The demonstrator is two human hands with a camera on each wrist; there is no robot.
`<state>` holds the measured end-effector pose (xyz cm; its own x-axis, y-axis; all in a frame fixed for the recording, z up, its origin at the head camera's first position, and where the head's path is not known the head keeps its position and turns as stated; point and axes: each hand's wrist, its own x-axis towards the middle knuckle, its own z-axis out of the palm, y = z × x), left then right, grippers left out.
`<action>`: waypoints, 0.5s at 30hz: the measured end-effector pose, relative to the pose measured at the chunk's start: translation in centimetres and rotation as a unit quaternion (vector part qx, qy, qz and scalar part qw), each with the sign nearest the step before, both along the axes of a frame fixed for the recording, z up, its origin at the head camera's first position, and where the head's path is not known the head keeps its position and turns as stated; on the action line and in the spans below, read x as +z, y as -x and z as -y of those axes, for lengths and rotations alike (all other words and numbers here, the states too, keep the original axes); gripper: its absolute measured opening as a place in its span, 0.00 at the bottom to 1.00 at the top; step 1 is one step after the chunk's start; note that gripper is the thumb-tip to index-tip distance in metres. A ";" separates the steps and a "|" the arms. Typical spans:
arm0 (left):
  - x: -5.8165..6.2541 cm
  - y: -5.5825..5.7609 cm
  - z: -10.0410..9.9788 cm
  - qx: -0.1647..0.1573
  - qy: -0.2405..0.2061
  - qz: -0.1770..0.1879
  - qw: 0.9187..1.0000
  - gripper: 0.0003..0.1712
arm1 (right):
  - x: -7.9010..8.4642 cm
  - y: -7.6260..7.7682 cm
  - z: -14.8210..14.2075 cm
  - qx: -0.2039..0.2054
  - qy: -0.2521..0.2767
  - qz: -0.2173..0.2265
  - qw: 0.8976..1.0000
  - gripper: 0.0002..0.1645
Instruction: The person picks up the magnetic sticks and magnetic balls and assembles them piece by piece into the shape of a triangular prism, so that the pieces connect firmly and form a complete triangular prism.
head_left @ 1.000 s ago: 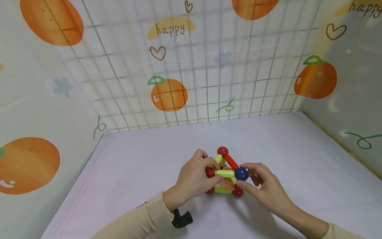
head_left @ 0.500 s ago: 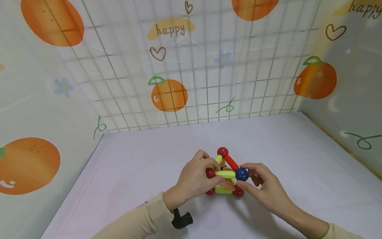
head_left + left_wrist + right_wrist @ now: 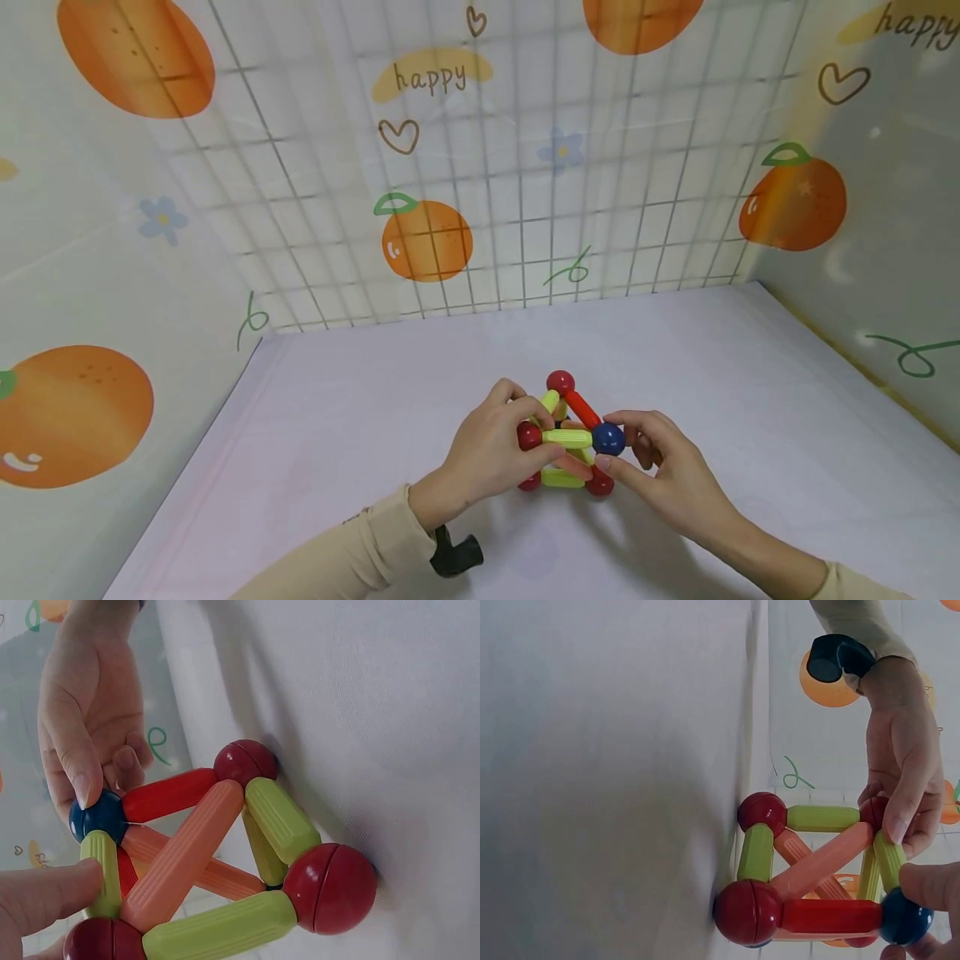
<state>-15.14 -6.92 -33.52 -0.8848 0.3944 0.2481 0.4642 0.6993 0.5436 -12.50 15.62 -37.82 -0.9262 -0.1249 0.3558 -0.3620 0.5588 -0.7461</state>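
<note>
A frame of magnetic sticks and balls stands on the table between both hands. My left hand [image 3: 491, 437] pinches the yellow-green magnetic stick [image 3: 567, 438] near the upper red ball [image 3: 528, 435]; its thumb lies along that stick in the left wrist view. On the stick's other end is a blue ball [image 3: 608, 438], which my right hand [image 3: 667, 467] pinches between thumb and fingers. A red stick [image 3: 831, 916] joins the blue ball to a lower red ball [image 3: 748, 913]. Salmon sticks [image 3: 184, 855] cross the side, and a further yellow-green stick [image 3: 221, 925] runs to another red ball [image 3: 331, 889].
Pale cloth covers the table [image 3: 360, 392]. Behind it rises a wire grid [image 3: 495, 208] under a sheet printed with oranges, and similar sheets hang left and right. A black wrist-camera mount [image 3: 456, 554] sticks out below my left wrist.
Both hands keep their grips, and the frame of sticks and balls stays in the same place. The head view shifts only very slightly.
</note>
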 end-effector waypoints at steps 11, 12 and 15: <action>0.0 0.0 0.1 -0.003 -0.001 0.001 1.000 0.12 | -0.1 0.1 -0.1 -0.001 -0.006 -0.001 1.000 0.25; -0.1 0.0 0.1 -0.004 -0.001 0.000 1.000 0.12 | -0.1 0.1 -0.1 -0.001 -0.006 -0.001 1.000 0.25; -0.1 0.0 0.1 -0.005 -0.003 0.000 1.000 0.12 | -0.1 0.1 -0.1 0.001 -0.004 -0.003 1.000 0.25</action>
